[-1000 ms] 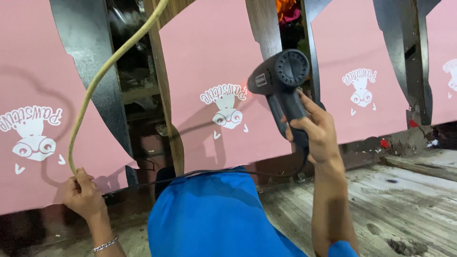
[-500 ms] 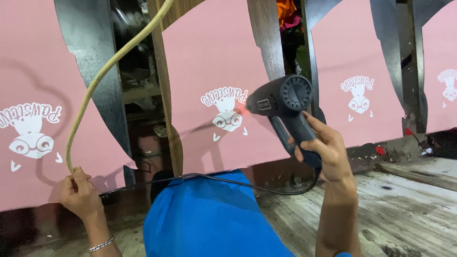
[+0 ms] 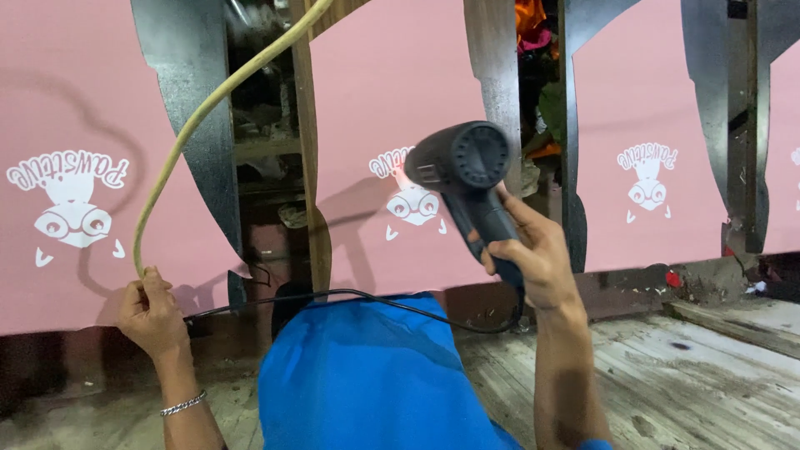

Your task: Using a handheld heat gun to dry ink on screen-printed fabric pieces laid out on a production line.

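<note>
The right hand (image 3: pixel 533 258) is now holding the heat gun (image 3: pixel 467 179) lower and further toward the middle pink panel (image 3: pixel 392 108) than a moment ago; earlier its round head was sitting over the dark gap beside that panel, and now it is covering part of the white print (image 3: pixel 410 200) there. The fingers are wrapped tight around the handle, clamped on it, with the head rising above the grip and tilting up and to the left. The left hand (image 3: pixel 150 310) is keeping its place near the lower edge of the left pink panel (image 3: pixel 75 100), closed around the end of a pale hose (image 3: pixel 208 104) that is curving up and away from the fist, much as before.

The heat gun is matte black, with a round vented back on its head and a thick handle. A small reddish glow is showing at its front, just beside the white print. Its thin black cord (image 3: pixel 333 296) is dropping from below the grip and running left, across the top of the blue cloth (image 3: pixel 375 383), toward the left hand.

Further right of the grip another pink panel (image 3: pixel 650 125) is hanging with the same white print, and below the forearm worn wooden boards (image 3: pixel 667 375) are lying.
</note>
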